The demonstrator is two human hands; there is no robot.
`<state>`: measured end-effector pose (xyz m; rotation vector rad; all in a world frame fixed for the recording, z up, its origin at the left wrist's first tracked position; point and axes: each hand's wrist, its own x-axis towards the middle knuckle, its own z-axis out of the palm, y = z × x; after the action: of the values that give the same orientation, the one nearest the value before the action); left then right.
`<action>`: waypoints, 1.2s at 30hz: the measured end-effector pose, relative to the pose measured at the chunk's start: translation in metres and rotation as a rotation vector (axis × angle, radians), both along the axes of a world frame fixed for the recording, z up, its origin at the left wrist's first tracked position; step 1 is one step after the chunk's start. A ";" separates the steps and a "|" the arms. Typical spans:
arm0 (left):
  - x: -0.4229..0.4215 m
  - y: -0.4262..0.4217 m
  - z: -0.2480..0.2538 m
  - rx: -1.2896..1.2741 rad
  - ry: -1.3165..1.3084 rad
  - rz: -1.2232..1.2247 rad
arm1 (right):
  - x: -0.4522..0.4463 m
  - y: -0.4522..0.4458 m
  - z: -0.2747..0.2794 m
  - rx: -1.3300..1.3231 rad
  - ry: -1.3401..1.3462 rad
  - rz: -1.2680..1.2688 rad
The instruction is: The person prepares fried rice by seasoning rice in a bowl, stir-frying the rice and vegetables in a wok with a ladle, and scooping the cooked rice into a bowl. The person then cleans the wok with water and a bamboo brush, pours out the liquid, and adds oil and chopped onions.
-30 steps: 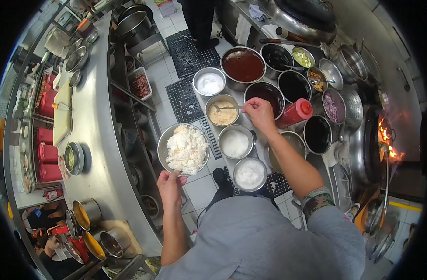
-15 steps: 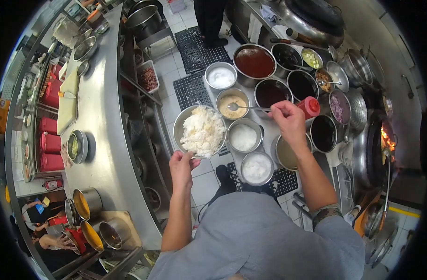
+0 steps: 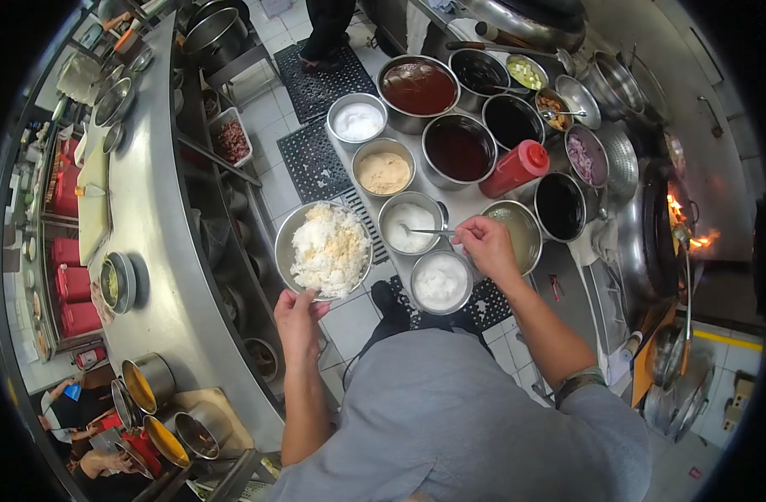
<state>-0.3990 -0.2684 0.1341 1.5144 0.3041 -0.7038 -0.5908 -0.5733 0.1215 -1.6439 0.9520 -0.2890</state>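
Observation:
My left hand grips the near rim of a metal bowl. White rice is heaped in it, with a pale tan powder scattered on top. In my right hand is the handle of a metal spoon. Its tip dips into a pot of white granules. Nearer my body stands another pot of white granules. Just beyond the spoon sits a pot of tan powder. A red squeeze bottle stands past my right hand.
Pots of red sauce and dark liquid crowd the right-hand counter. Flames burn beside a wok at far right. A long steel counter runs along the left. Another person's legs stand ahead on the black mats.
The spoon has moved from the tan powder to the nearer pot of white granules. Tan powder now shows on the rice. The view has shifted, and the red bottle shows more fully.

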 end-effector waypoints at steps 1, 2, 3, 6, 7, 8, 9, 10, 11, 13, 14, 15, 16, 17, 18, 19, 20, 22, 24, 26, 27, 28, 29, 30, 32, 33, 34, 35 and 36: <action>-0.001 0.001 -0.001 0.004 -0.002 -0.001 | 0.001 -0.001 -0.006 0.024 -0.010 -0.002; -0.001 0.003 -0.002 0.010 -0.005 -0.001 | -0.002 -0.001 -0.011 0.055 -0.040 -0.041; -0.001 0.005 -0.004 0.018 -0.007 -0.008 | -0.003 -0.002 -0.013 0.086 -0.071 -0.079; -0.003 0.011 -0.006 0.035 -0.020 -0.015 | -0.015 -0.010 -0.001 0.140 -0.093 -0.137; -0.004 0.012 -0.006 0.035 -0.029 -0.017 | -0.020 -0.012 0.013 0.149 -0.089 -0.150; -0.004 0.013 -0.006 0.036 -0.038 -0.019 | -0.023 -0.012 0.031 0.156 -0.066 -0.172; -0.004 0.013 -0.006 0.036 -0.045 -0.030 | -0.026 -0.013 0.047 0.200 -0.095 -0.172; -0.004 0.012 -0.005 0.037 -0.054 -0.039 | -0.030 -0.013 0.061 0.244 -0.125 -0.170; -0.005 0.012 -0.004 0.040 -0.063 -0.048 | -0.032 -0.013 0.073 0.290 -0.155 -0.168; -0.006 0.010 0.000 0.036 -0.063 -0.096 | -0.029 -0.009 0.090 0.244 -0.198 -0.153; -0.007 0.010 0.003 0.036 -0.064 -0.120 | -0.024 -0.006 0.097 0.178 -0.197 -0.160; -0.007 0.011 0.007 0.027 -0.067 -0.136 | -0.021 -0.003 0.100 0.113 -0.193 -0.169; -0.009 0.011 0.012 0.018 -0.066 -0.154 | -0.017 -0.003 0.092 -0.012 -0.205 -0.148; -0.011 0.009 0.016 0.004 -0.067 -0.172 | -0.013 -0.005 0.077 -0.093 -0.146 -0.111; -0.013 0.008 0.021 -0.001 -0.062 -0.168 | -0.010 -0.008 0.056 -0.176 -0.086 -0.075; -0.016 0.009 0.025 -0.002 -0.054 -0.165 | -0.008 -0.010 0.038 -0.254 -0.022 -0.040; -0.018 0.012 0.027 0.001 -0.047 -0.164 | -0.005 -0.008 0.026 -0.241 0.004 -0.030; -0.022 0.018 0.028 -0.001 -0.041 -0.137 | 0.004 -0.005 0.010 -0.214 0.049 -0.002; -0.025 0.024 0.030 -0.018 -0.047 -0.095 | 0.004 -0.009 0.000 -0.078 -0.024 -0.041; -0.029 0.029 0.027 0.025 -0.049 -0.076 | -0.004 -0.011 -0.002 0.023 -0.076 -0.082; -0.029 0.029 0.025 0.040 -0.052 -0.063 | -0.012 -0.017 0.000 0.053 -0.096 -0.098; -0.028 0.029 0.021 0.046 -0.058 -0.073 | -0.015 -0.021 0.009 0.080 -0.116 -0.109; -0.029 0.030 0.016 0.055 -0.060 -0.079 | -0.020 -0.022 0.021 0.123 -0.117 -0.116; -0.029 0.032 0.011 0.065 -0.064 -0.082 | -0.024 -0.021 0.049 0.167 -0.117 -0.118; -0.031 0.027 0.004 0.075 -0.054 -0.106 | -0.024 -0.015 0.074 0.185 -0.129 -0.117; -0.031 0.022 0.001 0.082 -0.050 -0.120 | -0.021 -0.013 0.078 0.156 -0.145 -0.118; -0.031 0.018 0.000 0.074 -0.034 -0.148 | -0.019 -0.012 0.079 0.125 -0.161 -0.122; -0.033 0.014 0.002 0.062 -0.027 -0.176 | -0.015 -0.013 0.073 0.082 -0.144 -0.113; -0.035 0.008 0.010 0.050 -0.021 -0.204 | -0.012 -0.013 0.059 0.038 -0.128 -0.105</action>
<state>-0.4341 -0.2601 0.1436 1.6140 0.1530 -0.8460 -0.6023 -0.5867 0.1802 -1.5244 0.9420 -0.4393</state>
